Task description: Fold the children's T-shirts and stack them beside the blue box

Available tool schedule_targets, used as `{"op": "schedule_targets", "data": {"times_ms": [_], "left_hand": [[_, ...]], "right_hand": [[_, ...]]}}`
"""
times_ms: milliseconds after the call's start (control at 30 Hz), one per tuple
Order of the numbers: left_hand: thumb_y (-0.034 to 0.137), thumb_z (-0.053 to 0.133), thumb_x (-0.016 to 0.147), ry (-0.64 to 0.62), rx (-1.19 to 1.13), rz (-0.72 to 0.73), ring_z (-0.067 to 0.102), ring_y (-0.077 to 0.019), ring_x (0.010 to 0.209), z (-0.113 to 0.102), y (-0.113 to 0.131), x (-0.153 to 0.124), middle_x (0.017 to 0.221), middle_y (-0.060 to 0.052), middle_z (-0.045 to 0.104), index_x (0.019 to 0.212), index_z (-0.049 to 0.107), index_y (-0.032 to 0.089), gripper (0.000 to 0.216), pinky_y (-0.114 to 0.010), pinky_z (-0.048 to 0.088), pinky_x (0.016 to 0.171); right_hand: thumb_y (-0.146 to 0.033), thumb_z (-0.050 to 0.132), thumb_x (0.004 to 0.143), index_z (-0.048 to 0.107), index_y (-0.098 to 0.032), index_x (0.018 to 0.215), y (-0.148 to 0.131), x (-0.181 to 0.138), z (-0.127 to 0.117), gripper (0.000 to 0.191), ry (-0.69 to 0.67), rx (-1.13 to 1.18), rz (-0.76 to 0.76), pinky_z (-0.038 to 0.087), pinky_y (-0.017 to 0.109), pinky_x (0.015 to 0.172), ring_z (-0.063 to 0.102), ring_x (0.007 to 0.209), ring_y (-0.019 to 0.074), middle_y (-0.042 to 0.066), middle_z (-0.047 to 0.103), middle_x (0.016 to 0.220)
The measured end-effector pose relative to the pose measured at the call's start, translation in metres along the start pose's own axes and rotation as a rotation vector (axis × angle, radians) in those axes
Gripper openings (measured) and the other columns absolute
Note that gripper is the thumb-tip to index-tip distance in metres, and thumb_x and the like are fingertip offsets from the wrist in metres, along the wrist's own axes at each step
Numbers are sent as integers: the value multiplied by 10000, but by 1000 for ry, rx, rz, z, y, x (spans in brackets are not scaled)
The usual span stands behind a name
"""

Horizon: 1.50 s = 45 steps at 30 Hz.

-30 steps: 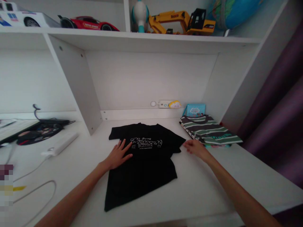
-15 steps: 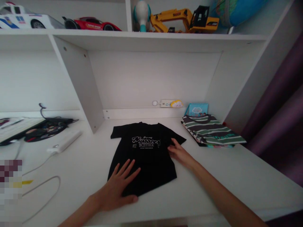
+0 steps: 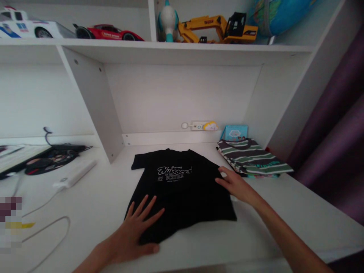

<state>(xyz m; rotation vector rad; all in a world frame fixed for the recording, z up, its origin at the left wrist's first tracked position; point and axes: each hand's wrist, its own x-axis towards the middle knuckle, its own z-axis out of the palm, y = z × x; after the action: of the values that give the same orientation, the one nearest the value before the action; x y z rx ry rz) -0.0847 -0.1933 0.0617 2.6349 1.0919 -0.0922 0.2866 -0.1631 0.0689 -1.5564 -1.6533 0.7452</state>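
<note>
Two bare hands lie on a black T-shirt (image 3: 182, 193) that is spread flat on the white desk (image 3: 256, 235), print side up, with its collar toward 12 o'clock. Nearest, at about 7 o'clock of the shirt, the left hand (image 3: 135, 233) presses palm down on the lower hem corner, fingers spread wide and gripping nothing. A little farther, at 3 o'clock of the shirt, the right hand (image 3: 237, 185) rests flat on the right edge of the cloth, fingers stretched out, also holding nothing. Beyond the right hand, at 1 o'clock, a folded striped shirt (image 3: 251, 161) lies on the desk, near the black one but apart from it. Behind it a small blue notebook (image 3: 235, 133) leans on the back wall. Farthest, on the upper shelf (image 3: 170, 48), stand a yellow toy excavator (image 3: 218, 27) and a red toy car (image 3: 108, 32).
</note>
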Motion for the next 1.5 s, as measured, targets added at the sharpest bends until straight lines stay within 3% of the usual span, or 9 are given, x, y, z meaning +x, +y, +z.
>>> {"op": "schedule_targets", "data": {"times_ms": [100, 167, 367, 467, 600, 767, 967, 1200, 1500], "left_hand": [[665, 431, 710, -178, -86, 52, -17, -365, 1277, -24, 0, -11, 1430, -15, -43, 1338, 136, 399, 743, -628, 84, 960], [629, 379, 767, -236, -128, 65, 15, -320, 1291, -41, -4, -4, 1436, 12, 11, 1324, 192, 418, 625, -572, 124, 993], [563, 209, 852, 170, 7, -197, 50, -292, 1305, -51, -58, 105, 1439, -81, 122, 1362, 211, 263, 592, -531, 172, 992], [560, 204, 845, 208, 61, -444, 122, -347, 1287, -36, -96, 156, 1427, -117, 162, 1357, 247, 226, 614, -589, 185, 948], [641, 163, 795, 273, 89, -604, 123, -379, 1278, -21, -125, 176, 1432, -71, 172, 1347, 270, 273, 672, -632, 160, 923], [690, 117, 759, 376, 136, -656, 104, -388, 1278, -14, -130, 175, 1429, -76, 190, 1353, 266, 247, 756, -645, 146, 916], [712, 116, 744, 342, 142, -615, 82, -395, 1279, -13, -132, 180, 1439, -86, 135, 1364, 233, 237, 790, -644, 141, 915], [614, 180, 818, 279, 139, -543, 62, -362, 1292, -32, -123, 174, 1437, -99, 139, 1360, 237, 244, 659, -627, 134, 934], [584, 269, 830, 11, -20, -15, 0, -291, 1304, -8, -20, 48, 1444, -28, 3, 1362, 84, 349, 610, -572, 95, 994]], "right_hand": [[-293, 539, 713, 549, -197, 747, 20, -10, -31, 102, -151, -355, 103, 317, 216, 447, 493, 429, 124, -45, 504, 445], [-266, 519, 738, 569, -185, 737, 24, -4, -36, 95, -95, -532, 97, 353, 231, 518, 562, 557, 153, 14, 595, 585], [-256, 363, 856, 597, -155, 933, 5, 75, 23, 266, -83, -661, 22, 363, 297, 798, 562, 944, 229, 120, 625, 976], [-401, 314, 878, 580, -114, 1023, 10, 115, 51, 417, -82, -665, 90, 349, 350, 853, 521, 1026, 263, 169, 585, 1070], [-525, 302, 849, 383, -73, 1270, 29, 143, 51, 623, -11, -695, 199, 223, 516, 934, 266, 1236, 347, 226, 342, 1325], [-471, 224, 880, 147, -27, 1362, 29, 147, 54, 660, 70, -736, 184, 23, 575, 963, -40, 1297, 333, 227, 26, 1422], [-646, 230, 799, 189, -175, 1376, 24, 120, 94, 746, -200, -680, -55, 96, 451, 1023, 25, 1317, 229, 75, 103, 1446], [-605, 242, 823, 149, -120, 1381, 21, 118, 79, 746, -218, -664, -18, 77, 455, 1031, 46, 1316, 239, 113, 82, 1440], [-534, 481, 768, 253, -318, 1342, 27, -12, 36, 655, -411, -304, -240, 112, 435, 1056, 114, 1307, 239, -3, 183, 1425]]}}
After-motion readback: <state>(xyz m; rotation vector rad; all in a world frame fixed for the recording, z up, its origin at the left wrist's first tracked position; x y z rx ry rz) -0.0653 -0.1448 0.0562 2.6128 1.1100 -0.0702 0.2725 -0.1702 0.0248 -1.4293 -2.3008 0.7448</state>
